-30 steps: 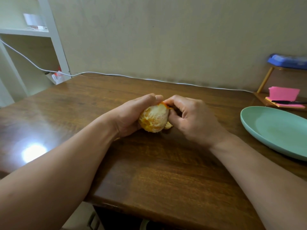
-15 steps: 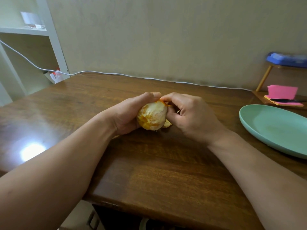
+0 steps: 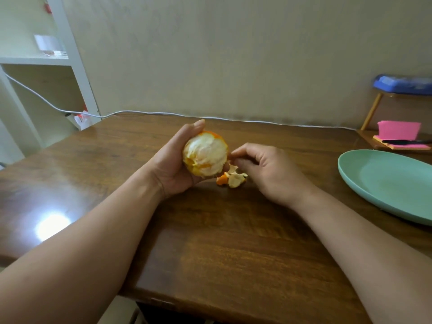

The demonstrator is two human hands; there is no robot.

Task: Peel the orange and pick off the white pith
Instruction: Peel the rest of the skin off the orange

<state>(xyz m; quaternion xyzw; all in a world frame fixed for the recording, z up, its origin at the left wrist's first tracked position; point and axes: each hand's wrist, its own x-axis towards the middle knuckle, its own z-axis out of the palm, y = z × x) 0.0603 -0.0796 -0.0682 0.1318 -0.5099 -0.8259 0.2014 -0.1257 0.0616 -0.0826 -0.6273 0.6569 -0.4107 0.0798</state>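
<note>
Mostly peeled orange (image 3: 205, 154) gripped in left hand (image 3: 173, 170); right hand (image 3: 268, 170) curled just beside, grasp unclear; peel scraps (image 3: 232, 179) on wooden table (image 3: 233, 242).

The green plate (image 3: 385, 183) runs off the right edge; the orange (image 3: 205, 153) hides the fingers of the left grip (image 3: 170, 169)

The orange (image 3: 205, 154) is mostly peeled: white pith covers its near face, flesh shows at the lower left, and a rim of rind remains at the far top. The left hand (image 3: 171, 167) cups it. Torn peel scraps (image 3: 232, 179) lie on the bench (image 3: 233, 235) just beside it.
</note>
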